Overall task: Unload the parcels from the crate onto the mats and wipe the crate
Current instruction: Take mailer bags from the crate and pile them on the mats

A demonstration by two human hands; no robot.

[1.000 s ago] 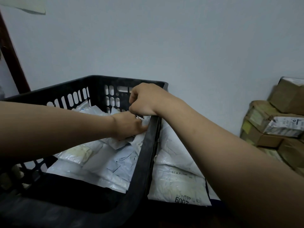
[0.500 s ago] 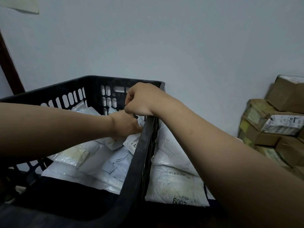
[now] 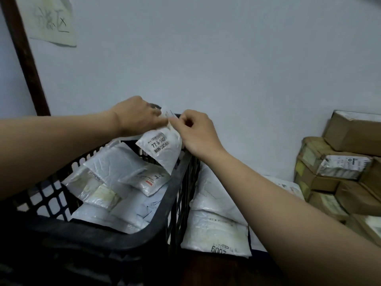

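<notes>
Above the far right corner of the black crate [image 3: 177,203], a small white parcel [image 3: 162,149] hangs clear of the load with its printed label toward the camera. Its long axis runs from the pinched top edge down and slightly right, and its lower corner sits just over the crate's right wall. Left hand [image 3: 137,117] reaches across from the left, forearm roughly level over the crate, fingers curled and closed on the parcel's top edge. Right hand [image 3: 195,134] comes in from the right over the wall with the wrist raised. Its thumb and forefinger pinch the same edge just beside the left fingers, and its other fingers are loosely curled. Several other white parcels [image 3: 115,168] lie overlapped on the crate floor; unloading is judged well short of done and wiping not begun. Unloaded parcels [image 3: 216,230] lie flat just outside the right wall, and the surface beneath them is largely hidden. The drop zone therefore lies right of and below the held parcel. The right hand is the nearer and is judged best placed to carry it over the wall. Brown cardboard boxes [image 3: 338,162] are stacked well off to the right
</notes>
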